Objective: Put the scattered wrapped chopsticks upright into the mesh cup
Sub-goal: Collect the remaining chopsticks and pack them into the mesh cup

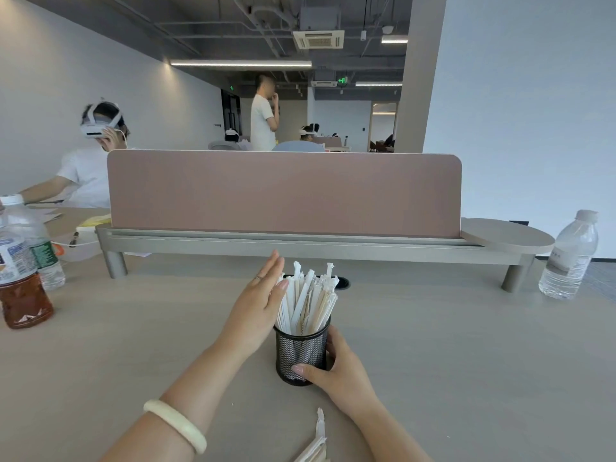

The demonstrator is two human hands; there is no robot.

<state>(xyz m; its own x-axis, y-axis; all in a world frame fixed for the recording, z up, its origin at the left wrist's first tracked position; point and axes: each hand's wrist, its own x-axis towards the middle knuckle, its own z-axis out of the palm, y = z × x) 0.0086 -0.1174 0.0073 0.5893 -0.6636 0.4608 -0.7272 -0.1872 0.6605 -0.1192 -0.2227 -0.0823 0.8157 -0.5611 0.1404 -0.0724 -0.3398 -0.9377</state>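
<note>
A black mesh cup point(300, 353) stands on the table in front of me, packed with several paper-wrapped chopsticks point(308, 298) standing upright and fanning slightly to the right. My right hand point(336, 368) wraps around the cup's lower right side, thumb on its front. My left hand point(258, 306) is flat and open, fingers together, resting against the left side of the bundle above the rim. A few more wrapped chopsticks point(315, 445) lie flat on the table at the bottom edge, near my right forearm.
A pink desk divider point(283, 191) on a grey raised shelf point(300, 245) runs across behind the cup. A clear water bottle point(571, 258) stands far right; a tea bottle point(20, 288) and another bottle stand far left. A person with a headset sits at back left.
</note>
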